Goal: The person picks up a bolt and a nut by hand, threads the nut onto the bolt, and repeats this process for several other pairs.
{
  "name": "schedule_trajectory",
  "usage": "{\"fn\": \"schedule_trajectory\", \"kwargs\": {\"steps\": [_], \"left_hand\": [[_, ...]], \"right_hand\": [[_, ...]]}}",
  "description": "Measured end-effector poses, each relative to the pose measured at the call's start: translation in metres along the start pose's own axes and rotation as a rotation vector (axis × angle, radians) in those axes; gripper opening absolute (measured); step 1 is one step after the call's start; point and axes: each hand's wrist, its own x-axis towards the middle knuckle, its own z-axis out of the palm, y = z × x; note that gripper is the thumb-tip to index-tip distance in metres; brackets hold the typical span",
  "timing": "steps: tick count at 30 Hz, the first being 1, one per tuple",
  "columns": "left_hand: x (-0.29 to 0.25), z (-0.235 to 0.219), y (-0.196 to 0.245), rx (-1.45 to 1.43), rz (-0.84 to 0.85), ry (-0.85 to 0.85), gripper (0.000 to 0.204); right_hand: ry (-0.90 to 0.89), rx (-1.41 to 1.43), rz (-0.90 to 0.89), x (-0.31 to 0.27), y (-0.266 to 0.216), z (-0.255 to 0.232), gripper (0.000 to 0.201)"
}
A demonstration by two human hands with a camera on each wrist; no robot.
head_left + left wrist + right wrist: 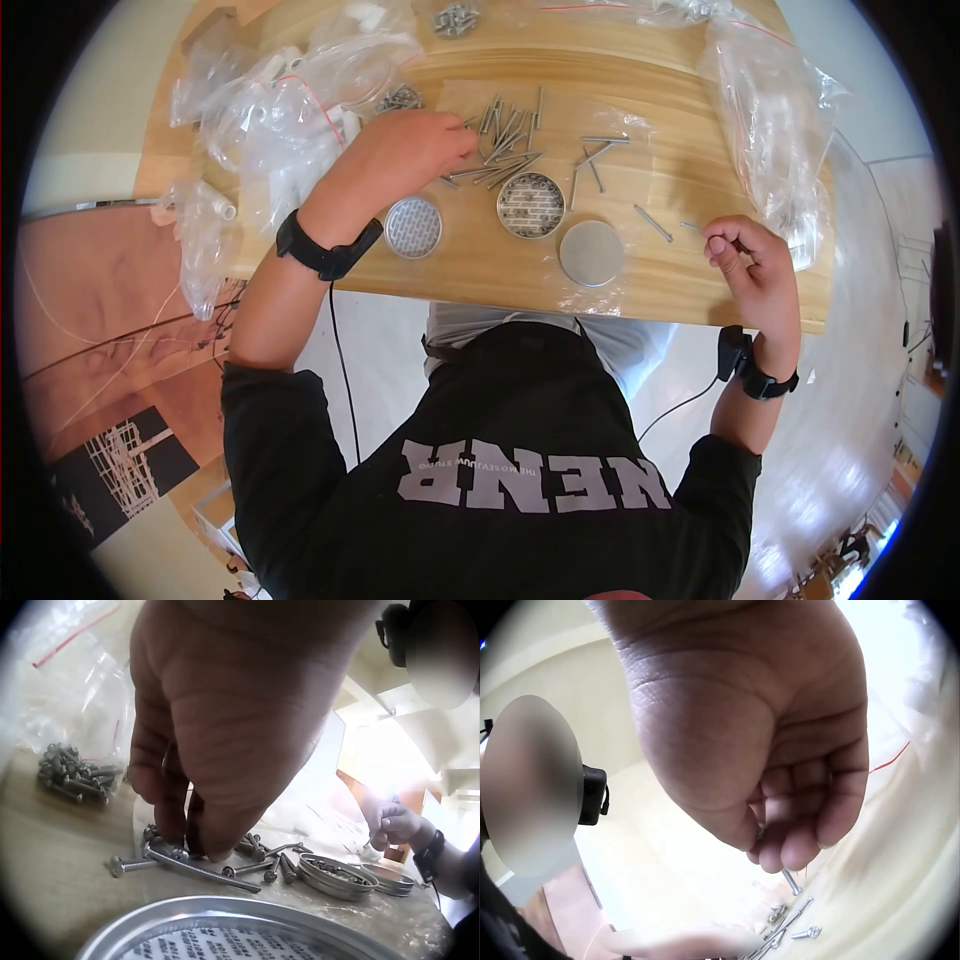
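In the head view my left hand (415, 150) reaches over the left end of a pile of long screws (510, 140). The left wrist view shows the fingertips of my left hand (217, 742) down among the screw heads (180, 855); whether they grip one is hidden. My right hand (755, 265), at the table's right side, pinches a small screw (688, 225) between thumb and fingers. From the right wrist, my right hand (757, 742) has its fingers curled in, with a screw shank (791, 882) showing below the fingertips.
A round tin (531, 205) of small parts stands between a lid with printed text (413, 227) and a plain round lid (591, 253). Loose screws (653, 223) lie at the right. Plastic bags (270, 130) cover the table's left side, with more bags (770, 130) at the right.
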Motion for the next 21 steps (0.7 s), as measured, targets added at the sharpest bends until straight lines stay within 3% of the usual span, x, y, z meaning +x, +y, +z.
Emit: {"fn": "schedule_trajectory", "kwargs": {"steps": [7, 14, 18, 21], "left_hand": [[0.0, -0.007, 0.005, -0.027, 0.019, 0.02, 0.008], [-0.001, -0.02, 0.059, -0.163, 0.061, 0.158, 0.011], [0.006, -0.005, 0.075, -0.148, 0.053, 0.072, 0.013], [0.004, -0.006, 0.089, -0.224, -0.066, 0.143, 0.016]], "right_hand": [[0.047, 0.088, 0.021, -0.015, 0.004, 0.002, 0.007], [0.093, 0.378, -0.006, -0.029, 0.008, 0.023, 0.008], [0.046, 0.41, -0.001, -0.029, 0.002, 0.034, 0.006], [0.019, 0.331, -0.013, -0.031, -0.002, 0.037, 0.007]]}}
